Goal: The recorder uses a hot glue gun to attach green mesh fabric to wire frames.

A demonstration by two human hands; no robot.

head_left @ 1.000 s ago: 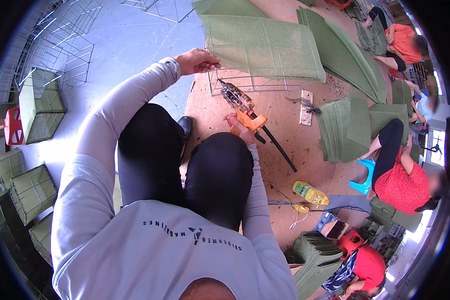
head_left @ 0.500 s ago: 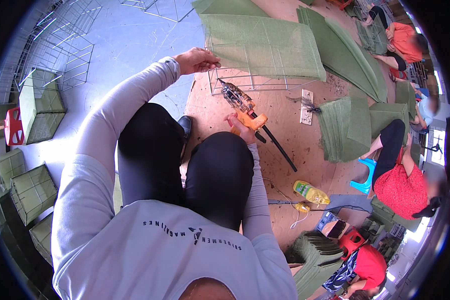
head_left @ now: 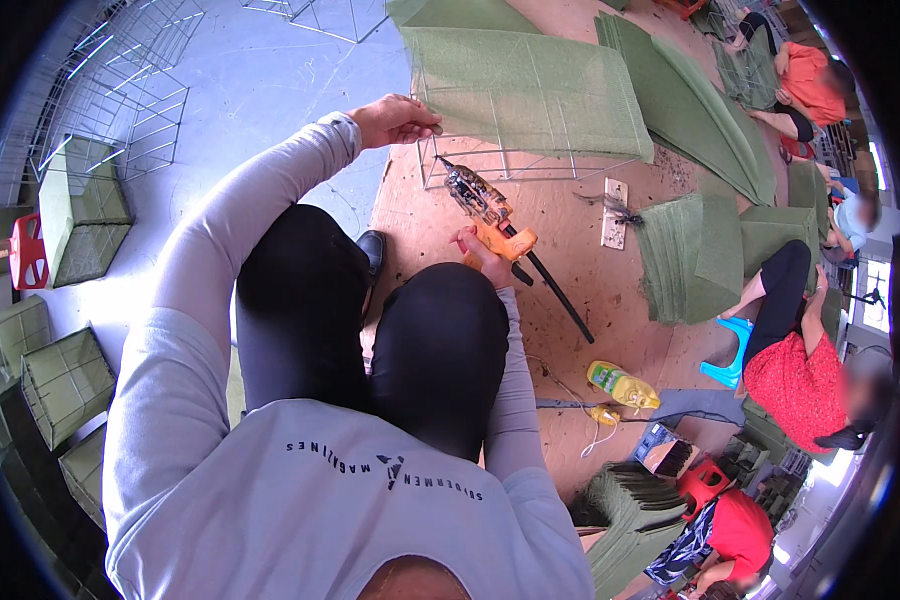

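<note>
In front of me a wire frame (head_left: 503, 163) stands on the brown board, with green mesh cloth (head_left: 530, 90) draped over it. My left hand (head_left: 398, 121) reaches out to the frame's near left corner. Its thumb and fingers are pinched together on the edge of the cloth there. My right hand (head_left: 484, 258) is wrapped round the orange handle of a glue gun (head_left: 490, 212), whose front is crusted with dark residue. A black glue stick (head_left: 562, 297) sticks out behind it. The gun's nozzle points at the wire below my left hand; whether it touches cannot be told.
A power strip (head_left: 614, 212) and stacked green mesh sheets (head_left: 685, 258) lie to the right. Nearer are a yellow bottle (head_left: 622, 385) and a blue stool (head_left: 728, 352). Wire frames (head_left: 120, 100) and covered boxes (head_left: 67, 380) stand at left. Several people sit along the right side.
My hands and the glue gun stay practically where they were. At the right, the person in the red patterned top has shifted slightly.
</note>
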